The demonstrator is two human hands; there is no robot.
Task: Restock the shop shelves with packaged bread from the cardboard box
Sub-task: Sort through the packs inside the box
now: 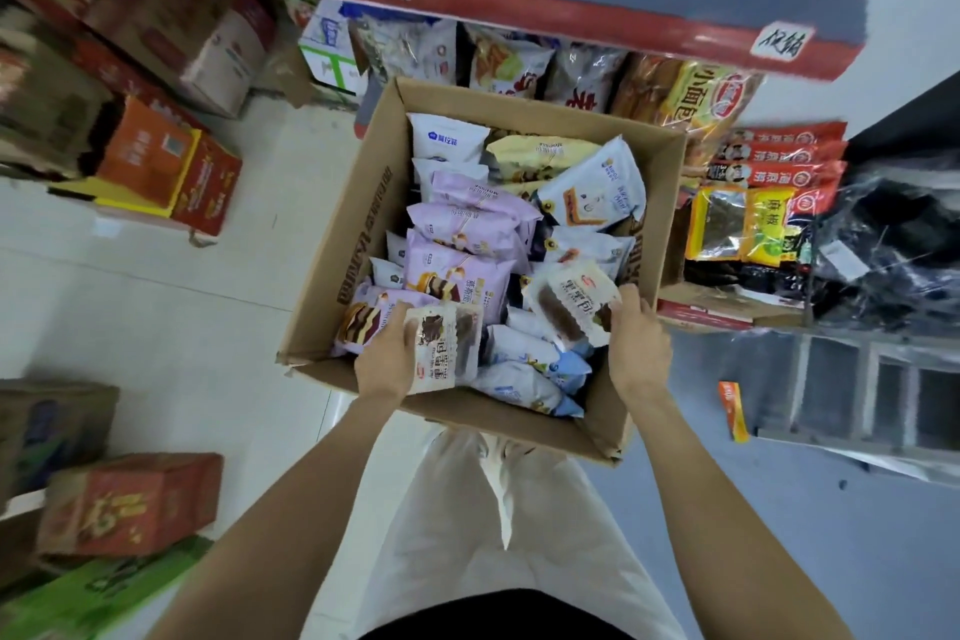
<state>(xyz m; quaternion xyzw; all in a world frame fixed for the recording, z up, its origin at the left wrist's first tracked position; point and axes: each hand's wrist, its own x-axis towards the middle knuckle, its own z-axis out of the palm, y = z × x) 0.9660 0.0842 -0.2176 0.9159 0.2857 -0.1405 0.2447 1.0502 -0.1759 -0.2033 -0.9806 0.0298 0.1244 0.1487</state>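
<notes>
Both hands are lifting stock: left hand (385, 360) and right hand (638, 334) each gripping a brown-filled bread packet (445, 347) over the cardboard box (332, 255), shelf (545, 18) placement next

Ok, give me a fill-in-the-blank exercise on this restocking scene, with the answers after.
1. Each hand grips one ____ of bread.
2. The left hand and right hand reach into an open ____ box.
3. The shelf edge above the box is coloured ____.
4. The packets stacked at the box's left side are pale ____.

Answers: packet; cardboard; red; purple
</notes>
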